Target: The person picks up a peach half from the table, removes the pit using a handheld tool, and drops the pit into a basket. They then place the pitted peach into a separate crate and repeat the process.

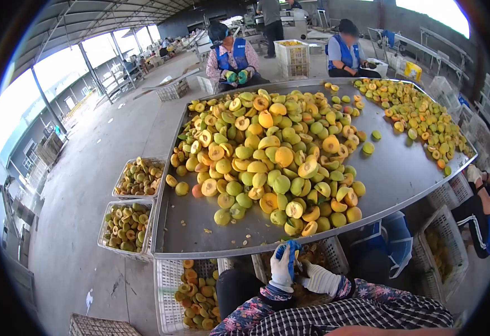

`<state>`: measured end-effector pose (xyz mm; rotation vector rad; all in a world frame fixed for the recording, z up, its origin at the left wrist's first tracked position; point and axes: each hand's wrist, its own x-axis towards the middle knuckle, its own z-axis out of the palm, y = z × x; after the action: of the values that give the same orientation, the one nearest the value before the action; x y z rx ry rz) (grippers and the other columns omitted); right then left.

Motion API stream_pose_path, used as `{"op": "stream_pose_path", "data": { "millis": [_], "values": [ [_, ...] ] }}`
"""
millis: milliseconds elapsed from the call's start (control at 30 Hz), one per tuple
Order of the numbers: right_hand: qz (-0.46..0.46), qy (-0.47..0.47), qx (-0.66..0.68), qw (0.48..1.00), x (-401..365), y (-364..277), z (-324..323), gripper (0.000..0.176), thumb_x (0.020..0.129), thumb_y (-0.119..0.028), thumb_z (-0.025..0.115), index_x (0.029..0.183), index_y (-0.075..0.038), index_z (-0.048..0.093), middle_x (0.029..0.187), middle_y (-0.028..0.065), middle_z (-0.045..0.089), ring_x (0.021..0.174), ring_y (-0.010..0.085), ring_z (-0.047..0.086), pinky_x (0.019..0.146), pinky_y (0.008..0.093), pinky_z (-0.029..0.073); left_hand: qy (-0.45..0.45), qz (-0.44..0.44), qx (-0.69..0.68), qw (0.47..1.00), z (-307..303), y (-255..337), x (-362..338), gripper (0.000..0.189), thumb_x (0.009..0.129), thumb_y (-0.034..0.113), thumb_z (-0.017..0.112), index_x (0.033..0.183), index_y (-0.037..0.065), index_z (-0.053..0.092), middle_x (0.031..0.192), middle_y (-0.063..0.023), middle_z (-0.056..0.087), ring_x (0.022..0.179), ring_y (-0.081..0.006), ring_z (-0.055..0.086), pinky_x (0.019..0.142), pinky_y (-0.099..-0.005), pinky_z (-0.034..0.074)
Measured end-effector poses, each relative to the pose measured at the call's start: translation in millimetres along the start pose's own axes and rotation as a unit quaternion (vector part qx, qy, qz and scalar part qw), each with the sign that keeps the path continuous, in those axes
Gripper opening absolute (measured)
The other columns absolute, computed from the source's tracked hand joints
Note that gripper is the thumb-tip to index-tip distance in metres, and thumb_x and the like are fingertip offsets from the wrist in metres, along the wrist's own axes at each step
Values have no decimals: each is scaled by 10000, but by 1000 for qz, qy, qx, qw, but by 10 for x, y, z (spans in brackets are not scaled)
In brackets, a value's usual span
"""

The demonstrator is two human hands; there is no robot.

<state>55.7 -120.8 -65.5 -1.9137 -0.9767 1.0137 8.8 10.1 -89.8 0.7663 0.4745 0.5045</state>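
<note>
A corrugated roof on slanting steel posts covers the concrete floor. Two seated people in blue vests, one in a patterned shirt and one in a grey shirt, flank a stack of pale plastic crates. Behind the crates stands a person in dark trousers. Toward the right are a yellow container and long metal frames.

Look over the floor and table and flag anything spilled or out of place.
A white scrap lies on the floor at left, like litter. Small bits are strewn near the left corner of the metal table, apart from the fruit pile, as if spilled. Nothing else stands out.
</note>
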Motion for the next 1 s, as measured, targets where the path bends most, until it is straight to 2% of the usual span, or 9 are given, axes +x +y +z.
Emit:
{"op": "stream_pose_path", "data": {
  "millis": [67, 167, 300, 367, 467, 600, 700, 867, 1000],
  "values": [
    [-29, 12, 18, 999, 26, 110, 50, 507, 891, -233, 607, 1257, 43, 391, 1196, 223, 568, 1113, 325, 565, 943, 363, 449, 7, -7, -1, 1000, -16, -3, 5, 207, 1000, 148, 520, 979, -27, 630, 931, -94, 658, 868, -186, 632, 837, -321, 513],
    [-62, 27, 31, 997, 80, 264, 128, 522, 889, -239, 609, 1262, 50, 385, 1187, 230, 574, 1109, 345, 569, 943, 366, 450, -18, 5, -10, 1000, -78, -50, 29, 168, 973, 118, 569, 1019, -19, 653, 935, -49, 695, 769, -82, 620, 648, -207, 471],
    [-41, 23, 1, 999, -42, -98, 3, 558, 891, -247, 615, 1289, 59, 370, 1208, 233, 566, 1132, 350, 557, 967, 366, 441, -19, 4, -27, 999, -28, -22, -4, 168, 970, 109, 570, 1033, -25, 651, 939, -51, 696, 778, -87, 625, 665, -209, 481],
    [-26, 19, 2, 999, -35, -40, 19, 573, 891, -251, 617, 1302, 57, 363, 1214, 237, 562, 1146, 351, 550, 976, 366, 436, -11, -10, -37, 999, -4, 30, -52, 167, 971, 105, 567, 1032, -27, 649, 949, -56, 694, 791, -95, 628, 688, -209, 487],
    [-65, 26, -22, 997, 14, 135, 93, 562, 893, -248, 613, 1300, 51, 366, 1184, 238, 575, 1121, 362, 564, 960, 374, 447, -4, -2, -17, 1000, -45, -23, -18, 190, 993, 137, 534, 1006, -30, 624, 951, -90, 662, 873, -177, 639, 843, -318, 520],
    [-82, 30, -66, 994, 63, 327, 139, 526, 894, -240, 603, 1278, 44, 381, 1123, 228, 604, 1057, 375, 592, 919, 388, 467, -18, -1, -24, 1000, -42, 0, -31, 194, 995, 140, 532, 1017, -31, 623, 965, -99, 669, 891, -178, 647, 850, -318, 523],
    [-42, 17, -45, 998, -50, -28, 9, 513, 892, -239, 600, 1262, 45, 387, 1080, 223, 618, 1018, 378, 607, 886, 396, 481, -17, -4, -26, 1000, -46, -1, -30, 192, 996, 137, 527, 1018, -29, 622, 971, -102, 672, 902, -181, 652, 852, -320, 526],
    [-49, 29, -55, 997, 42, 264, 107, 543, 897, -284, 586, 1273, 49, 381, 1073, 256, 620, 1017, 406, 610, 875, 420, 490, -15, -8, -24, 1000, -61, -29, -12, 189, 998, 132, 521, 1018, -27, 622, 965, -103, 672, 895, -185, 654, 845, -323, 531],
    [-23, 29, -44, 998, -36, 6, 26, 572, 897, -313, 581, 1285, 53, 376, 1101, 273, 613, 1039, 420, 601, 886, 434, 486, -8, -16, -15, 1000, -127, -66, 11, 192, 999, 133, 522, 1019, -30, 621, 960, -106, 671, 887, -185, 654, 840, -321, 532]
  ]
}}
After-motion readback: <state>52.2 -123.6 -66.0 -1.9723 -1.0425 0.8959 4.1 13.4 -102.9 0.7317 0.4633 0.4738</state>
